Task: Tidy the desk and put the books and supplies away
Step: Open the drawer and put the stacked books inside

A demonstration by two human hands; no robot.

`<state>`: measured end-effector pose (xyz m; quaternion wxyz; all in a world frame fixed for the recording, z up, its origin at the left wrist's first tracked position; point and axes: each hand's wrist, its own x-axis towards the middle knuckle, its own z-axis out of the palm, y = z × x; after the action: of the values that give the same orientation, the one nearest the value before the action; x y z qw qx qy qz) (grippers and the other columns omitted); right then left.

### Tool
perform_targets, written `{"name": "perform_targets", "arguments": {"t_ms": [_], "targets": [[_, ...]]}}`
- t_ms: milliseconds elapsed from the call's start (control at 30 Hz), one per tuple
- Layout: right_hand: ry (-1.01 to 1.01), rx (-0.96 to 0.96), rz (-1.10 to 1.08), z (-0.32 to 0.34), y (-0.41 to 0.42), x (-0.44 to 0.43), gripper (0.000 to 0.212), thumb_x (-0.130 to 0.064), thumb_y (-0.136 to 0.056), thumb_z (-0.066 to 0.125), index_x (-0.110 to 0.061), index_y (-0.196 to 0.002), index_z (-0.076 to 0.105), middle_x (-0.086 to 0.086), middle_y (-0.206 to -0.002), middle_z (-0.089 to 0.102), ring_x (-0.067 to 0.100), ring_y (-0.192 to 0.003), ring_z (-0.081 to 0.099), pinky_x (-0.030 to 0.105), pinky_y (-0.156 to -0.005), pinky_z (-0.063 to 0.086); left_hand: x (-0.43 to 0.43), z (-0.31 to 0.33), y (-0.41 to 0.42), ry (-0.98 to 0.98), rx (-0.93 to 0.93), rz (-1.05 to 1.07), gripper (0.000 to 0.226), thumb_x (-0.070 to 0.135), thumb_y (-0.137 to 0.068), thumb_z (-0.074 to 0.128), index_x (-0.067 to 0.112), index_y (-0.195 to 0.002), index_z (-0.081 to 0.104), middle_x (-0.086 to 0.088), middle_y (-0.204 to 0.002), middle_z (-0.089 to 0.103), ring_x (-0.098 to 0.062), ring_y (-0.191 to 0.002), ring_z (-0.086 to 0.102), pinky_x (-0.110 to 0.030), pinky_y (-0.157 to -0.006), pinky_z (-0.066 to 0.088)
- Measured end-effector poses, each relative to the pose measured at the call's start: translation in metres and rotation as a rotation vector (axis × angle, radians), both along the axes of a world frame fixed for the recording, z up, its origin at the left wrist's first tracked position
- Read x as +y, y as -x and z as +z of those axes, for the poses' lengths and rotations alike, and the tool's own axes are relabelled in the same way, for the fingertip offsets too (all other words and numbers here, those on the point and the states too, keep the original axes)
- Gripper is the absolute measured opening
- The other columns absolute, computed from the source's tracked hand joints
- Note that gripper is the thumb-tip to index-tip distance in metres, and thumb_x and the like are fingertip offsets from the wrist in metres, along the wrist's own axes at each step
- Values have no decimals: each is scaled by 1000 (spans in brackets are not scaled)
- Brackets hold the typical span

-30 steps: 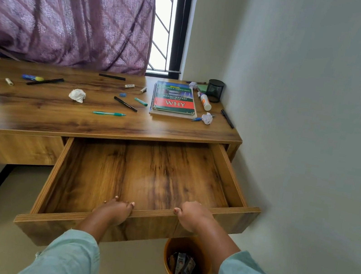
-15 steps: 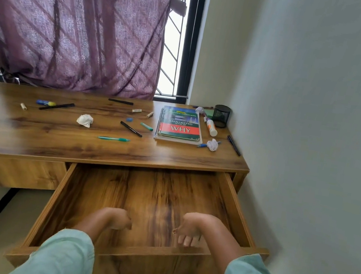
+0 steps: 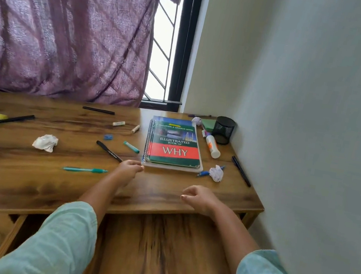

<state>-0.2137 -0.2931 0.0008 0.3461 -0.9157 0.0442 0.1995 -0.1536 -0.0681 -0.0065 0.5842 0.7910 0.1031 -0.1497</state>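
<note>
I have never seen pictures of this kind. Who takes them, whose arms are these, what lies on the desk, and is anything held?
There is no machine here. A person wears one wide-angle camera on the head, so you look forward and down along their own arms. The left hand and the right hand hover over the wooden desk, fingers loosely curled, holding nothing. On the desk lie a book titled WHY, a glue bottle, a black mesh cup, a crumpled paper, a teal pen and more small supplies. Below the desk's front edge, a drawer stands open.
</note>
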Motion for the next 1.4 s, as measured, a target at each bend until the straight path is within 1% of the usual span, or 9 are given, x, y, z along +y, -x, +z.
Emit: {"name": "perform_targets", "arguments": {"t_ms": [200, 333, 400, 567, 833, 1000, 1100, 1200, 1400], "targets": [[22, -121, -146, -3, -72, 1, 44, -30, -93, 57, -11, -132, 53, 4, -135, 55, 19, -122, 52, 29, -100, 40, -15, -7, -60, -8, 66, -85, 55, 20, -97, 52, 3, -145, 29, -15, -144, 41, -28, -126, 44, -29, -94, 36], [97, -120, -276, -11, -118, -4, 49, -32, -90, 57, -11, -134, 50, 9, -136, 53, 26, -122, 51, 33, -100, 43, -26, -28, -80, -92, 93, -136, 85, 49, -87, 56, 22, -152, 9, -6, -158, 14, -28, -145, 14, -45, -117, 17], [251, -84, -328, -15, -137, -10, 50, -42, -89, 53, -13, -130, 52, 12, -131, 56, 31, -118, 53, 37, -97, 45, -32, -36, -81, -136, 61, -108, 78, 43, -93, 53, 26, -153, 7, -4, -158, 9, -25, -145, 3, -46, -118, 12], [341, -64, -300, -25, -164, -8, 60, -58, -88, 50, -10, -123, 56, 12, -122, 61, 30, -109, 58, 34, -83, 47, -38, -55, -89, -146, -6, 1, 82, 54, -86, 58, 41, -149, 7, -7, -146, 19, -27, -132, 20, -43, -115, 22], [233, -81, -388, -21, -155, -5, 55, -52, -78, 70, -9, -110, 58, 9, -112, 64, 26, -103, 60, 32, -78, 47, -36, -52, -90, -168, -71, 142, 70, 43, -84, 62, 27, -145, 32, -8, -136, 47, -29, -131, 27, -44, -107, 30], [45, 11, -429, -27, -133, -9, 65, -56, -70, 73, -13, -116, 58, 6, -116, 64, 27, -107, 59, 39, -94, 47, -35, -43, -85, 25, 94, 350, 63, 44, -68, 71, 11, -118, 54, -10, -119, 61, -30, -111, 53, -42, -97, 45], [-9, 44, -403, -16, -118, -20, 57, -51, -74, 74, -11, -109, 54, 3, -109, 60, 23, -100, 57, 30, -82, 45, -40, -33, -77, 131, 199, 302, 60, 34, -79, 73, 1, -125, 53, -13, -121, 58, -29, -110, 54, -36, -88, 40], [-152, 15, -414, -5, -107, -30, 55, -46, -75, 75, -10, -110, 52, 4, -105, 56, 19, -94, 54, 27, -75, 40, -43, -25, -61, 262, 274, 234, 51, 36, -79, 73, 4, -115, 58, -7, -90, 62, -20, -80, 57, -29, -68, 41], [-508, 15, -590, -11, -84, -42, 80, -51, -55, 83, -15, -119, 51, 7, -124, 55, 23, -108, 55, 39, -91, 50, -47, 5, -35, 471, 276, 193, 17, 18, -85, 68, 5, -92, 60, -7, -62, 69, -16, -49, 65, -21, -42, 52]]}}
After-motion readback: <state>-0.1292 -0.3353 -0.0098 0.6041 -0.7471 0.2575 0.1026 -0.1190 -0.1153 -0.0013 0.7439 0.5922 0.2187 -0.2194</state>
